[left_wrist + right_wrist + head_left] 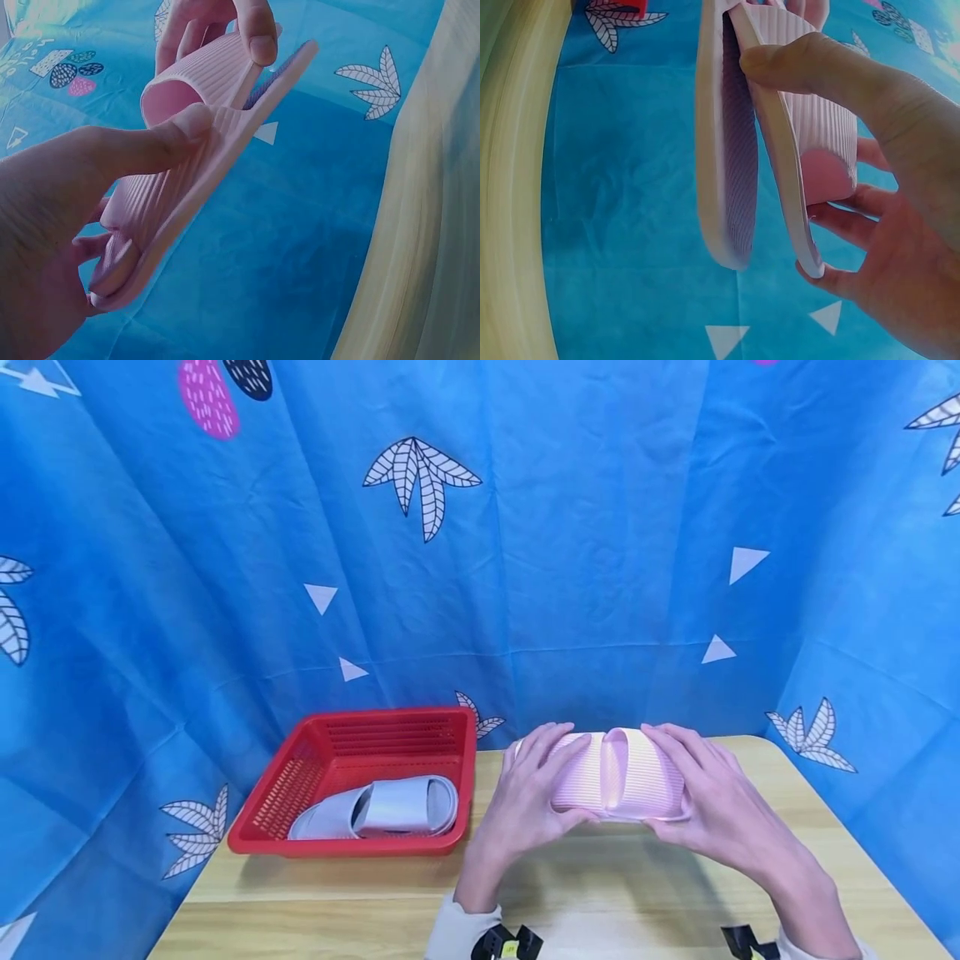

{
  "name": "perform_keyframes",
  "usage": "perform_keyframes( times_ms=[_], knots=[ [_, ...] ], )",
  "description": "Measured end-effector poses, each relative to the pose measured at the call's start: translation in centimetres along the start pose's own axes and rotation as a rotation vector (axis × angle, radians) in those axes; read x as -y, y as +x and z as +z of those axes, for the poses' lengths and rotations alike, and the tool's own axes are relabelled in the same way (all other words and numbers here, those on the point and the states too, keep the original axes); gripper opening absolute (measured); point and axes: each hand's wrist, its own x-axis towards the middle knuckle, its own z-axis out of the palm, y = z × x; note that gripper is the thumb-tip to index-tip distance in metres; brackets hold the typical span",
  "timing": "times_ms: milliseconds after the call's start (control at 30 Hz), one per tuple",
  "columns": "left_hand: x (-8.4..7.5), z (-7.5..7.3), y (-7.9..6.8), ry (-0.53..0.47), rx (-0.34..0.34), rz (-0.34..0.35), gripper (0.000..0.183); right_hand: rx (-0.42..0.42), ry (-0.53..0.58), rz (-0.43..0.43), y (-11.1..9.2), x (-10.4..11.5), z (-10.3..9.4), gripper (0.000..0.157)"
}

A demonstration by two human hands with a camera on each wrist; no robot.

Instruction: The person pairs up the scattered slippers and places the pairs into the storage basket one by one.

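Observation:
A pair of pink slippers with ribbed straps is held up above the table, one partly overlapping the other. My left hand [521,797] grips the left pink slipper [581,777], its thumb pressing on the ribbed part in the left wrist view. With my right hand [708,793] I hold the right pink slipper [651,777], thumb along the sole edge and fingers around the strap side. In the right wrist view a gap shows between the two soles, and the textured footbed of the other slipper [739,150] faces the held one.
Left of my hands, a red plastic basket [352,847] stands on the wooden table [330,927]. White slippers [401,806] lie inside it. Behind the table hangs a blue patterned cloth [600,568], which also runs along both sides.

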Motion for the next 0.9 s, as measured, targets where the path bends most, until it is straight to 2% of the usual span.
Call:
perform_keyframes(
  times_ms=[200, 333, 467, 700, 900],
  knots=[
    [0.3, -0.4, -0.6, -0.046, -0.057, 0.026, 0.084, 0.0, 0.02, 0.012, -0.1, -0.2, 0.2, 0.111],
    [0.6, -0.6, -1.1, -0.048, -0.058, 0.03, 0.079, -0.01, 0.025, 0.005, 0.0, -0.3, 0.2, 0.111],
    [0.8, -1.1, -1.9, -0.022, -0.042, 0.007, 0.075, -0.003, 0.031, 0.008, 0.0, -0.3, 0.3, 0.112],
    [1.6, -2.3, -3.6, 0.013, -0.049, -0.043, 0.078, 0.007, 0.032, 0.018, 0.0, -0.2, 0.3, 0.114],
    [2.6, -3.0, -5.1, 0.005, -0.091, -0.031, 0.061, 0.01, 0.025, 0.014, -0.1, -0.3, 0.3, 0.114]
  ],
)
